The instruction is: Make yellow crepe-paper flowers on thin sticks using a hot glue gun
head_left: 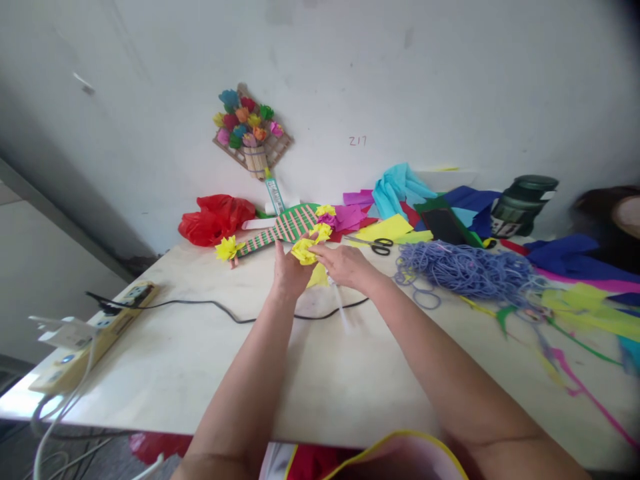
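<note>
A crumpled yellow paper flower (304, 252) is between my two hands in the middle of the table. My left hand (293, 272) is closed on it from the left and below. My right hand (345, 264) pinches its right side with the fingertips. Just beyond lies a green craft piece striped with thin sticks (295, 225). A yellow flower (227, 248) sits at its left end, and yellow and purple paper flowers (327, 219) at its right. Below my right hand lies a pale, blurred stick (345, 313).
Black-handled scissors (381, 247), a bundle of purple cord (465, 270), coloured paper (403, 190) and a dark green jar (523, 207) are on the right. A power strip (100, 337) stands left, its black cable (200, 302) crossing the table. Red plastic (217, 219) lies behind.
</note>
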The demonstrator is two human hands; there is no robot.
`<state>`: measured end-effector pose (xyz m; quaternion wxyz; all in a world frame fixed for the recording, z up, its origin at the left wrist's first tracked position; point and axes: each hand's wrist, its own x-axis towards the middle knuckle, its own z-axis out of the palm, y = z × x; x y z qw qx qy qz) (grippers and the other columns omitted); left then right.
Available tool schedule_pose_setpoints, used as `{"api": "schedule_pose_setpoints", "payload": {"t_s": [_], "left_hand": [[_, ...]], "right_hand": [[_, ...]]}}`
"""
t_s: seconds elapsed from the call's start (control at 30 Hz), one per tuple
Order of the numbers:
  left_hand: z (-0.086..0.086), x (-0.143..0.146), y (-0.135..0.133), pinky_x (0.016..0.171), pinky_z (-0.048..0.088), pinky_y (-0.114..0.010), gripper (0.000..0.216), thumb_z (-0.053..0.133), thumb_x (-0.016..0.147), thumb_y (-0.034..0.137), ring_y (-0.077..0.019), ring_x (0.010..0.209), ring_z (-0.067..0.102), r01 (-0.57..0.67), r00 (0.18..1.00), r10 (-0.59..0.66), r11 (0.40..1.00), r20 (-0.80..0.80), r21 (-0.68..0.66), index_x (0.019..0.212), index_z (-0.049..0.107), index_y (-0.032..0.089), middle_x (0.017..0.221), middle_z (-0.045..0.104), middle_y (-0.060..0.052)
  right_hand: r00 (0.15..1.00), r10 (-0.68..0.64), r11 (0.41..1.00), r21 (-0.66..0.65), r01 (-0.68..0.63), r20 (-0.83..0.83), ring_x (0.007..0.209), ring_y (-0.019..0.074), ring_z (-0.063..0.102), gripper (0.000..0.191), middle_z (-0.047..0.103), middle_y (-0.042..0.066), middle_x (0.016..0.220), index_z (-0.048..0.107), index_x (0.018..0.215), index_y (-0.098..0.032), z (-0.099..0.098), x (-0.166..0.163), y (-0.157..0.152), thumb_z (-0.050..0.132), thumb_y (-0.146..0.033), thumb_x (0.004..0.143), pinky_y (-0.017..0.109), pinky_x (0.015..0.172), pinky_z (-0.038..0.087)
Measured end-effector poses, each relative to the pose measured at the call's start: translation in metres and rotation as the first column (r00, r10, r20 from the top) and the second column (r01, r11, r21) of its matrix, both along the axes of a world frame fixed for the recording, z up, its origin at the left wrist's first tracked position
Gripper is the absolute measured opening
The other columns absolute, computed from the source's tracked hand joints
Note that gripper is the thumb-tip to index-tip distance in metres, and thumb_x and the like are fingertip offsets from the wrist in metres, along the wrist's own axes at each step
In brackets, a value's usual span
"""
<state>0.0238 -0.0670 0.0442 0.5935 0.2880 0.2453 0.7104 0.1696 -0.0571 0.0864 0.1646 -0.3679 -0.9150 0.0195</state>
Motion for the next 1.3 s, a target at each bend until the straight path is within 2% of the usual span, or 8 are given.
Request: {"api": "schedule_pose_setpoints", "payload": {"t_s": [0.13,0.27,0.4,0.53,0.67,0.73,0.87,1.3], "left_hand": [[-0.004,-0.012,0.004,0.085,0.050,-0.035,0.023,0.052,0.078,0.034,-0.0212,0.095,0.064,-0.038,0.999,0.037,0.999,-0.007,-0.036,0.083,0.065,0.016,0.096,0.070,-0.009],[-0.011,-0.017,0.009,0.080,0.051,-0.034,0.011,0.059,0.064,0.018,-0.0176,0.075,0.066,-0.160,0.987,0.156,0.981,-0.044,-0.108,0.073,0.064,0.014,0.078,0.070,-0.007],[-0.012,-0.013,0.009,0.077,0.052,-0.034,0.019,0.070,0.058,0.018,-0.0152,0.065,0.065,-0.201,0.968,0.197,0.979,-0.158,-0.012,0.074,0.062,0.015,0.069,0.068,-0.003],[-0.012,-0.006,0.007,0.072,0.052,-0.032,0.035,0.079,0.050,0.017,-0.0139,0.065,0.065,-0.303,0.922,0.319,0.948,-0.219,0.101,0.079,0.060,0.018,0.071,0.067,0.001],[-0.015,-0.003,0.008,0.073,0.050,-0.030,0.041,0.082,0.048,0.015,-0.0132,0.072,0.064,-0.356,0.859,0.410,0.909,-0.308,0.218,0.083,0.061,0.019,0.075,0.067,0.001],[-0.017,-0.002,0.009,0.073,0.050,-0.029,0.038,0.082,0.050,0.017,-0.0132,0.073,0.064,-0.366,0.829,0.436,0.897,-0.351,0.249,0.083,0.063,0.018,0.076,0.068,0.000],[-0.018,-0.003,0.008,0.073,0.050,-0.029,0.035,0.082,0.052,0.021,-0.0138,0.073,0.064,-0.379,0.805,0.448,0.893,-0.390,0.243,0.082,0.067,0.016,0.076,0.069,-0.002],[-0.019,-0.008,0.008,0.071,0.051,-0.031,0.030,0.082,0.050,0.019,-0.0140,0.065,0.064,-0.355,0.837,0.400,0.916,-0.373,0.185,0.076,0.069,0.015,0.071,0.069,-0.001]], "right_hand": [[0.993,-0.023,0.998,-0.066,0.016,-0.115,0.086,0.0203,0.064,0.043,0.071,0.007,0.100,0.051,0.133,-0.027,0.004,0.004,0.003,0.038,-0.026,0.092,0.027,0.070,0.041],[0.969,-0.037,0.994,-0.108,0.010,-0.246,0.079,0.0192,0.062,0.042,0.072,0.007,0.090,0.055,0.130,-0.024,0.001,0.006,0.011,0.042,-0.024,0.090,0.027,0.069,0.040],[0.916,-0.036,0.977,-0.208,-0.052,-0.400,0.074,0.0162,0.060,0.040,0.070,0.005,0.085,0.060,0.123,-0.022,-0.007,0.006,0.021,0.045,-0.021,0.087,0.027,0.069,0.041],[0.830,-0.068,0.924,-0.348,-0.157,-0.553,0.071,0.0133,0.057,0.039,0.066,0.003,0.080,0.062,0.119,-0.019,-0.010,0.006,0.025,0.046,-0.018,0.084,0.026,0.067,0.043],[0.782,-0.124,0.847,-0.475,-0.238,-0.611,0.063,0.0107,0.053,0.038,0.061,0.001,0.074,0.062,0.118,-0.015,-0.010,0.006,0.025,0.045,-0.018,0.084,0.025,0.063,0.043],[0.777,-0.138,0.834,-0.495,-0.243,-0.614,0.062,0.0100,0.052,0.038,0.059,0.000,0.072,0.062,0.117,-0.015,-0.009,0.007,0.024,0.046,-0.017,0.083,0.025,0.063,0.043],[0.789,-0.126,0.863,-0.459,-0.213,-0.602,0.069,0.0113,0.054,0.037,0.059,0.000,0.070,0.063,0.116,-0.017,-0.009,0.007,0.025,0.046,-0.017,0.083,0.025,0.067,0.044],[0.867,-0.075,0.920,-0.369,-0.130,-0.493,0.076,0.0136,0.058,0.040,0.067,0.004,0.084,0.060,0.122,-0.018,-0.009,0.005,0.025,0.047,-0.019,0.084,0.027,0.072,0.045]]}}
